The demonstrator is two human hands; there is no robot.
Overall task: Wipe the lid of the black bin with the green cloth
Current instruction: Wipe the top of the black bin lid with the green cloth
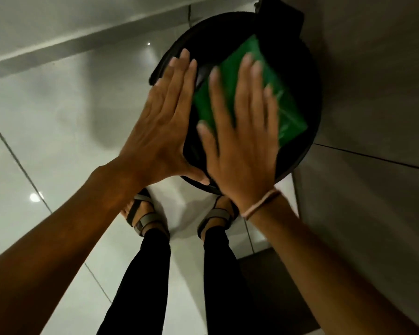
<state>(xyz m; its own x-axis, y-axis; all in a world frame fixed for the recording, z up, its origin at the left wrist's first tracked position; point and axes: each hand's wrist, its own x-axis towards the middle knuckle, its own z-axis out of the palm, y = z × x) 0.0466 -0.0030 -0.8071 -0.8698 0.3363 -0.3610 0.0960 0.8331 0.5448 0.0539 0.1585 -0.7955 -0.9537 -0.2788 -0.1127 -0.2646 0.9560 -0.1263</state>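
A round black bin [307, 76] stands on the floor against a wall, seen from above, with its black lid [218, 44] on top. A folded green cloth [288, 112] lies flat on the lid. My right hand [240, 141] presses down on the cloth with fingers spread and looks blurred. My left hand [160, 124] lies flat, fingers together, on the lid's left side beside the cloth. The near part of the lid is hidden under both hands.
Glossy pale floor tiles [46, 141] spread to the left. A grey wall [373, 93] runs close along the bin's right side, another wall [58, 25] at the far left. My feet in sandals [143, 216] stand just in front of the bin.
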